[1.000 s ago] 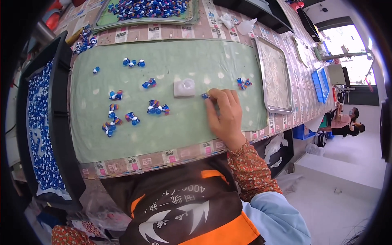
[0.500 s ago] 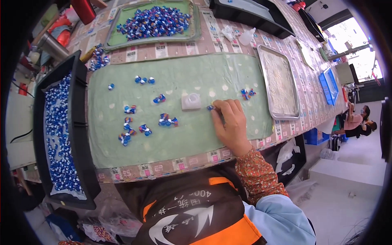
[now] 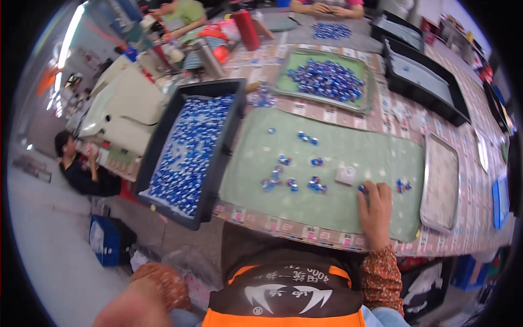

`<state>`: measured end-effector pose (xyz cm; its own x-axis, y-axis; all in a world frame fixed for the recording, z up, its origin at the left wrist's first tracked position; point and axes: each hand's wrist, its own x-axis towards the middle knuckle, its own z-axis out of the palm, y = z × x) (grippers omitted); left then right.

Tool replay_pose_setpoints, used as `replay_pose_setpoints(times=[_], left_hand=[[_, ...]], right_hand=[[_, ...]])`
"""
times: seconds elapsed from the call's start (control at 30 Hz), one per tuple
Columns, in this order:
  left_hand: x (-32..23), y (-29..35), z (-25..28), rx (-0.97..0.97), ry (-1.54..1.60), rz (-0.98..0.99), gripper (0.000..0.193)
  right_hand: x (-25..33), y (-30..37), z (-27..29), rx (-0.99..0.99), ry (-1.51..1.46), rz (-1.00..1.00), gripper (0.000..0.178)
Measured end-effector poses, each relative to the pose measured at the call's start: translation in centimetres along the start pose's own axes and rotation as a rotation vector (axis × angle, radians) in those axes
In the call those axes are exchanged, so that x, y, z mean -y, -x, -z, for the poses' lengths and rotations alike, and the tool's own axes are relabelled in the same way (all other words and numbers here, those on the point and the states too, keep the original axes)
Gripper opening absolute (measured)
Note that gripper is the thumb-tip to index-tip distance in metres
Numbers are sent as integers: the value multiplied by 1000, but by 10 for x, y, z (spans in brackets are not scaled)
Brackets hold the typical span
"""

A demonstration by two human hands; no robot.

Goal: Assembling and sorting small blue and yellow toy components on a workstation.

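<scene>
On the green mat [image 3: 256, 201], my right hand [image 3: 376, 212] rests with its fingers drawn together at a small glossy blue bead [image 3: 362, 188]. A pale squarish block with a round top [image 3: 345, 175] sits just left of those fingertips. To the hand's right lies a small cluster of blue and orange beads [image 3: 403, 186]. More bead clusters [image 3: 317, 185] are scattered over the left half of the mat. My left hand [image 3: 133, 305] is low at the left, off the table and smeared by motion, so its fingers cannot be made out.
A black tray [image 3: 235, 117] of blue beads stands left of the mat. Behind is a green-lined tray [image 3: 283, 90] heaped with beads; a metal tray [image 3: 456, 188] lies at right. Black bins [image 3: 463, 109] stand farther back. Co-workers sit across the table and at far left.
The view has swung left, bringing the co-workers and my blurred left hand into the picture. My right hand keeps its place by the pale block.
</scene>
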<state>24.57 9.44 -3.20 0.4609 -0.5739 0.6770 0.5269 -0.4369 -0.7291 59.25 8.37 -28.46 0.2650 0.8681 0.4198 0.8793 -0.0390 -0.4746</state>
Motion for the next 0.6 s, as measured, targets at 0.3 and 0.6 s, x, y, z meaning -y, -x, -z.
replay_pose_setpoints(times=[0.3,0.6], left_hand=[[-86,152,-26,933,450,710,34],[-102,189,-27,1230,185,925,28]], right_hand=[[-10,0,-2,-22,-44,-6,25],[-9,6,0,-4,-39,-34,26]])
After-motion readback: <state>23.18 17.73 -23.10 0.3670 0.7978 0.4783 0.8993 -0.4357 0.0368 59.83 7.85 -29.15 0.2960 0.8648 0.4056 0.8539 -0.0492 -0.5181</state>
